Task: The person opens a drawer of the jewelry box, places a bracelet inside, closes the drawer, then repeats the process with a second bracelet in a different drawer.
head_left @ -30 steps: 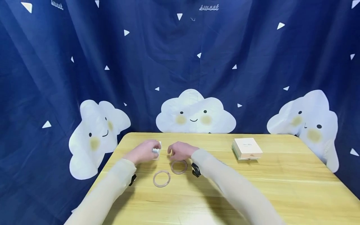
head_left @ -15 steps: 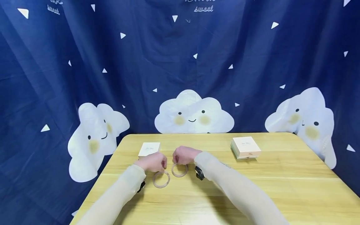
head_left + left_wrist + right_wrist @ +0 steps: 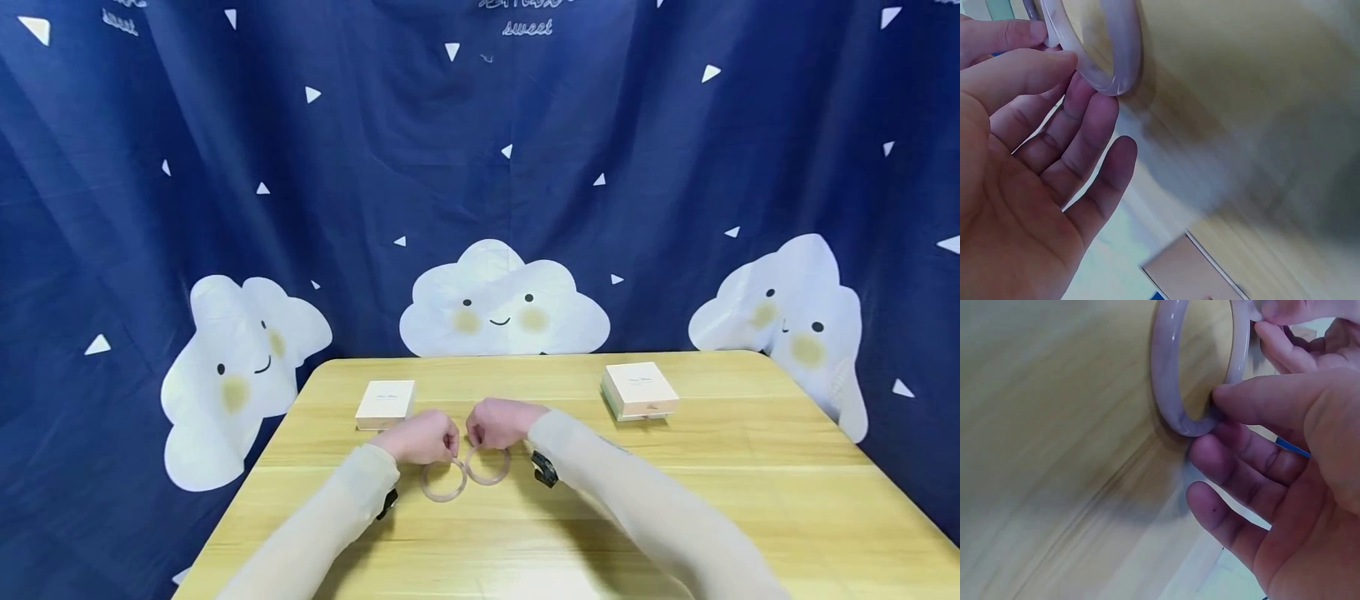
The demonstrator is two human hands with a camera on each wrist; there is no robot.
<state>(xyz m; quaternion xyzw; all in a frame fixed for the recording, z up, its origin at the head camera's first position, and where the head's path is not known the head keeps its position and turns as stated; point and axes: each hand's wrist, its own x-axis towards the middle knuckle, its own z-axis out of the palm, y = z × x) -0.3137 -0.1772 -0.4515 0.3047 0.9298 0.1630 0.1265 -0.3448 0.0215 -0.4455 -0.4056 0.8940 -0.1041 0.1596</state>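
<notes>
Two pale pinkish-purple bangles lie side by side near the middle of the table, their rims right at each other in the head view. My left hand [image 3: 423, 437] pinches the far rim of the left bangle [image 3: 442, 498] between thumb and fingertips. The right hand [image 3: 502, 423] pinches the far rim of the right bangle [image 3: 487, 482] likewise. Up close in the left wrist view, the left bangle [image 3: 1127, 47] looks glossy and marbled, tilted at the fingertips. In the right wrist view, thumb and fingers grip the lower end of the right bangle [image 3: 1166, 369].
Behind the left hand stands a small white box [image 3: 386, 402] with faint print on its lid. Another pale box [image 3: 640, 389] sits at the back right. Both rest on the light wooden table [image 3: 750, 483], backed by a dark blue curtain [image 3: 360, 183] with clouds.
My left hand has come away from the left box, toward me and right, and taken hold of the left bangle. The right hand has taken the right bangle. The bangles have moved closer together.
</notes>
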